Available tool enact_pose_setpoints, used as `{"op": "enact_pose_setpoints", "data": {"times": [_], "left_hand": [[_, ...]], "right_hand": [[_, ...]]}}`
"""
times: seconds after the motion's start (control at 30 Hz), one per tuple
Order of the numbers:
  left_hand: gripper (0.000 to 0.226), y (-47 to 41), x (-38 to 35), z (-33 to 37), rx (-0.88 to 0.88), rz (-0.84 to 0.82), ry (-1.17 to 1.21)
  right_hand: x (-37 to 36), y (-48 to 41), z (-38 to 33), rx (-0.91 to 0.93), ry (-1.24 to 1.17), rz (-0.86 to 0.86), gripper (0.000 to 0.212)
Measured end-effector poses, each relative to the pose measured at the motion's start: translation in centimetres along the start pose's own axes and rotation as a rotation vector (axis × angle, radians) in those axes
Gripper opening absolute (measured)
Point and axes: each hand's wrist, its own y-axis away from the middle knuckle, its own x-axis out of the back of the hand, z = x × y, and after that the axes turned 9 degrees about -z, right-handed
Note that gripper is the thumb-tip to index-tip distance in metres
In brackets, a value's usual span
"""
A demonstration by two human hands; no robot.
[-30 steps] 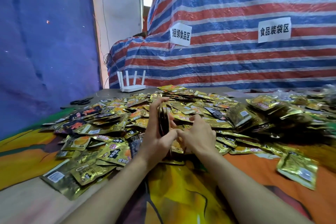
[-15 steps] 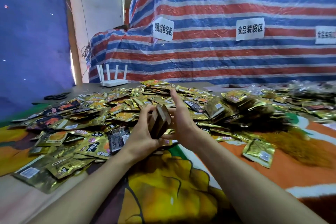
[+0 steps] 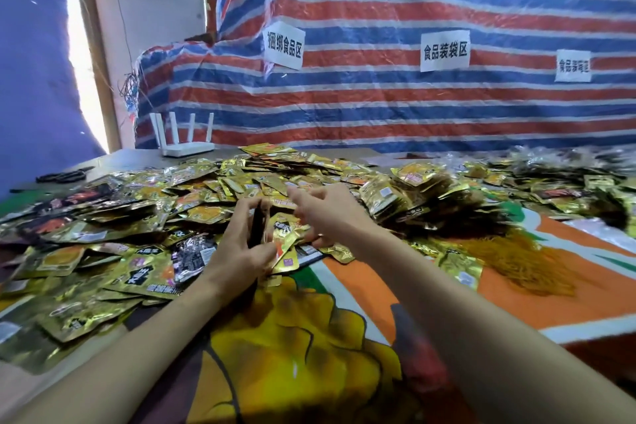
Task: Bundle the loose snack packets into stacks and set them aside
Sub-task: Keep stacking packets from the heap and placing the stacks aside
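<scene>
From my seat at the feed, I see the left hand (image 3: 237, 248) clamped on a stack (image 3: 257, 225) of snack packets. The stack stands on edge, with fingers curled over its far side and the thumb on the near side. The stack sits just above the near edge of the pile, at the middle of the table.

A single gold packet (image 3: 286, 241) leans against the stack's right face. The right hand (image 3: 332, 217) is just beside it, index finger stretched toward the stack and the other fingers loosely spread. Its lower fingers meet that packet, but the blur keeps me from telling whether they pinch it or only touch it.

Around both hands the loose packets (image 3: 192, 189) lie in a wide heap, gold and black, running to the left edge. To the right, near the right hand, bundles (image 3: 399, 194) of packets are piled together. Beside them an orange stringy heap (image 3: 530, 258) lies on the printed cloth (image 3: 309, 337).

Farther back, a white router (image 3: 187, 148) stands at the table's far edge and scissors (image 3: 62, 176) lie at far left. Behind everything hangs a striped tarp (image 3: 378, 107) carrying three paper signs (image 3: 445, 51), with a blue sheet (image 3: 27, 62) at left.
</scene>
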Motion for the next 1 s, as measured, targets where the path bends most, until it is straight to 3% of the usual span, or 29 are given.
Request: {"op": "enact_pose_setpoints", "data": {"times": [0.1,0.23,0.4,0.63,0.7,0.8,1.0], "left_hand": [[0.053,0.0,0.4,-0.3,0.015,0.020,0.042],[0.051,-0.1,0.4,-0.4,0.038,-0.003,0.023],[0.051,-0.3,0.5,-0.7,0.070,-0.028,0.026],[0.058,-0.5,0.8,-0.6,0.091,0.035,0.099],[0.059,-0.6,1.0,-0.6,0.096,0.061,0.144],[0.059,-0.8,1.3,-0.5,0.117,0.099,0.286],[0.058,-0.8,1.4,0.4,0.197,0.097,0.470]], "right_hand": [[5.2,0.8,2.7,-0.109,0.426,0.043,0.031],[11.8,2.8,5.3,-0.379,0.727,0.072,0.013],[13.3,4.2,7.7,-0.491,0.835,-0.021,0.023],[12.1,3.8,7.5,-0.444,1.039,0.005,0.007],[12.2,3.5,7.1,-0.417,1.002,0.065,0.008],[11.9,2.6,6.1,-0.261,0.723,0.122,0.011],[6.9,0.4,3.2,0.017,0.386,-0.010,0.009]]}}
